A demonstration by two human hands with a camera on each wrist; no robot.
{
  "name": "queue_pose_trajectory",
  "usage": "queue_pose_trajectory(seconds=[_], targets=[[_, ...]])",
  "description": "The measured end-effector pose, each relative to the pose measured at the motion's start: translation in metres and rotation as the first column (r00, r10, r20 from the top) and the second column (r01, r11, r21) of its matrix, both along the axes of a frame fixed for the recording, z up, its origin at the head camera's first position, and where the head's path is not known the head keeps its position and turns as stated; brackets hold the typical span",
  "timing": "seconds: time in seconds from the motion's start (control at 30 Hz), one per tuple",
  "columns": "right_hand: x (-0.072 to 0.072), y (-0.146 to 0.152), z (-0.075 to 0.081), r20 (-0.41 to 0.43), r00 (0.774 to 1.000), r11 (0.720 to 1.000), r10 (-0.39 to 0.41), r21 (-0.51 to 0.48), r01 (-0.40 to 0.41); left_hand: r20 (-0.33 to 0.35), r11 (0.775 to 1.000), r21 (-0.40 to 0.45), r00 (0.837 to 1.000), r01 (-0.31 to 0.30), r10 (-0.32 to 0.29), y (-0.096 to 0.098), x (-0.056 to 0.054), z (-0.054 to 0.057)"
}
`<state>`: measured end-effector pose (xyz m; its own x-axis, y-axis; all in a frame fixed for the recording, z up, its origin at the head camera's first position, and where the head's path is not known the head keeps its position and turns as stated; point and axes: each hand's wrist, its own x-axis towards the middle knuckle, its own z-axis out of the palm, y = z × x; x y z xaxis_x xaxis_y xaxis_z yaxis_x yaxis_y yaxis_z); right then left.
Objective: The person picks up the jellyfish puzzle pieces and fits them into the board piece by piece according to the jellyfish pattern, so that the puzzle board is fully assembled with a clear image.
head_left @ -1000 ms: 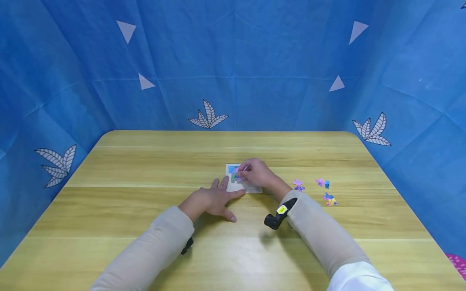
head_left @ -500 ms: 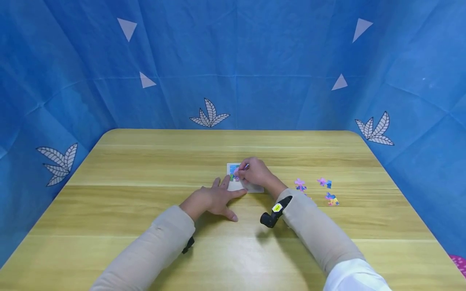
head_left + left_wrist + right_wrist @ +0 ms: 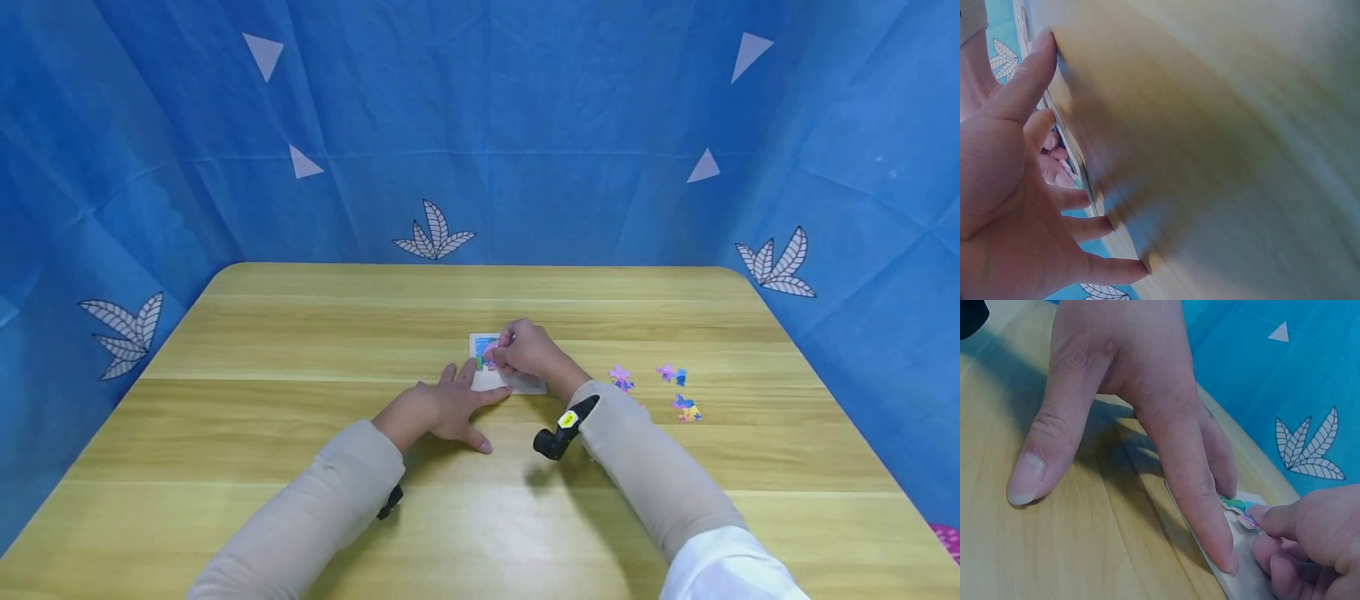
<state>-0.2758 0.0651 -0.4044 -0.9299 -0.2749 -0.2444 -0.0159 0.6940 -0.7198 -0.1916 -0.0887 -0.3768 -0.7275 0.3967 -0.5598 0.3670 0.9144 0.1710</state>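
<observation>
A small white puzzle board lies on the table, with blue and green picture pieces in its far left part. My left hand is spread, its index and middle fingers resting on the board's near and left edges and its thumb on the wood. In the right wrist view the left index finger presses the board flat. Over the board my right hand pinches a pinkish puzzle piece between thumb and index finger, low against the other pieces. The right fingers hide much of the board's picture.
Loose puzzle pieces lie right of the board: a pink and purple one, a pink and blue pair and a blue and yellow cluster. Another is partly hidden by the right sleeve. A blue curtain stands behind the wooden table.
The right hand stays at the board with the puzzle piece, shifting only slightly. The left hand keeps its place on the board. The whole head view has drifted a little.
</observation>
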Motion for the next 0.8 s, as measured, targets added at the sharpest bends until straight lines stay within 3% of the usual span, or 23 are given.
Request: queue_pose_trajectory(seconds=[0.37,0.8], targets=[[-0.0007,0.0007,0.0005,0.038,0.999,0.999,-0.022,0.038,0.020,-0.008,1.000,-0.002,1.000,-0.006,0.006,0.0006,-0.0006,0.0003],[0.0039,0.0010,-0.0018,-0.004,1.000,1.000,-0.013,0.022,0.013,-0.007,1.000,0.002,1.000,-0.007,0.007,0.0004,0.0004,0.0004]])
